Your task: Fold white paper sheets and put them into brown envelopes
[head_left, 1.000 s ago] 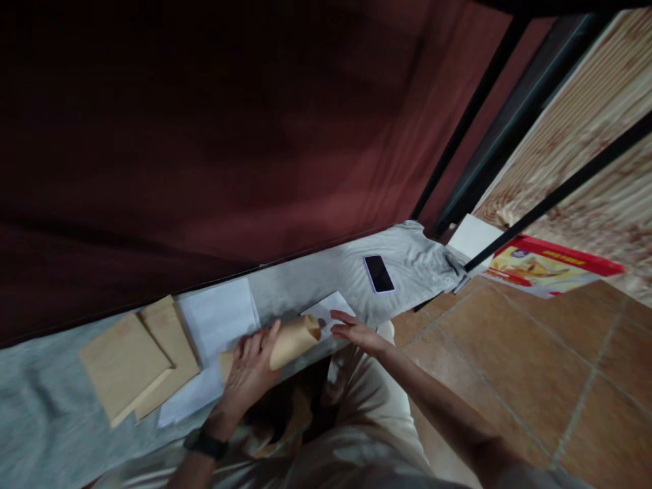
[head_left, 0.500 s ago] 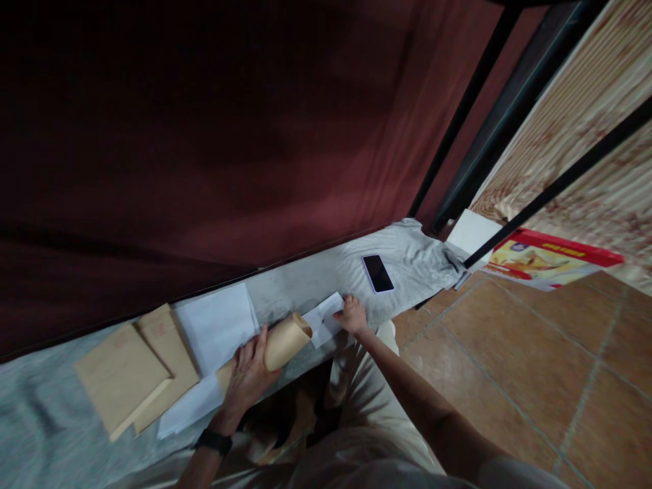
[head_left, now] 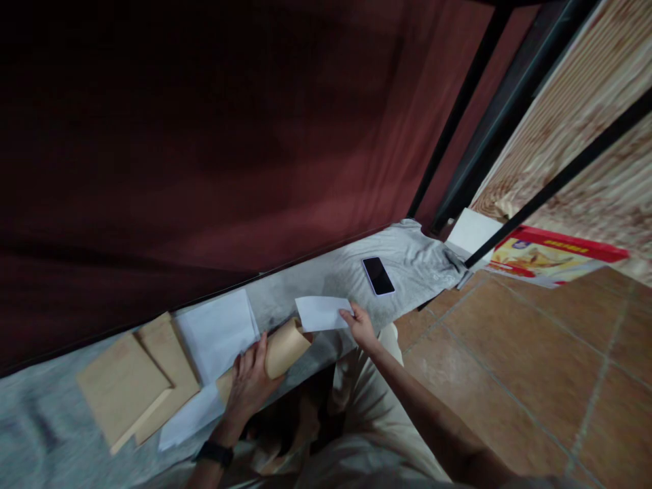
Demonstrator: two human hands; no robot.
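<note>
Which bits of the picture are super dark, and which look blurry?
In the head view, the red backdrop fades nearly black at upper left; also in the head view, the printed panel has blurry lettering, while the white paper in the right hand looks bright.

One head-worn cam, looking forward and steeply down, wearer's lap (head_left: pixel 379 390) at the bottom edge. Range is near: left hand (head_left: pixel 253 375) and right hand (head_left: pixel 360 327) both fully in frame, below centre. Tabletop (head_left: pixel 285 288) crosses obliquely, climbing to the right, with dark red backdrop (head_left: pixel 255 170) filling upper left and tiled floor (head_left: pixel 514 367) lower right.
</note>
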